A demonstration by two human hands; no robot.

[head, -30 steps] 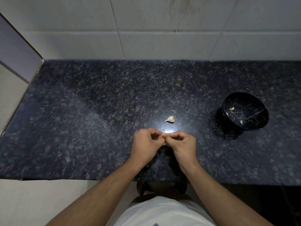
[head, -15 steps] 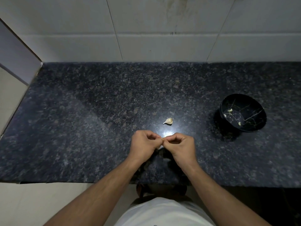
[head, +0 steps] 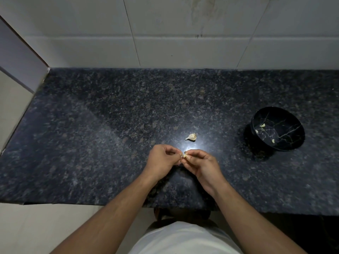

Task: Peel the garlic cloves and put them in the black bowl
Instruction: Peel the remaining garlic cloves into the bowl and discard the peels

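Observation:
My left hand (head: 161, 159) and my right hand (head: 200, 165) meet over the middle of the dark granite counter (head: 91, 140). Both pinch one small pale garlic clove (head: 184, 155) between their fingertips, held just above the counter. Most of that clove is hidden by the fingers. An unpeeled garlic piece (head: 191, 137) lies on the counter a little beyond the hands. The black bowl (head: 290, 143) with thin pale veins stands at the right. Three small peeled pieces lie inside it, one of them a clove (head: 262, 125) near its far-left side.
A white tiled wall (head: 183, 33) closes the counter at the back and a side wall at the left. The counter's front edge runs just under my forearms. A bright light reflection sits on the stone by the hands.
My fingertips have parted a little, so the clove between them shows more. The hands stay in the same spot over the counter. The loose garlic piece and the bowl have not moved.

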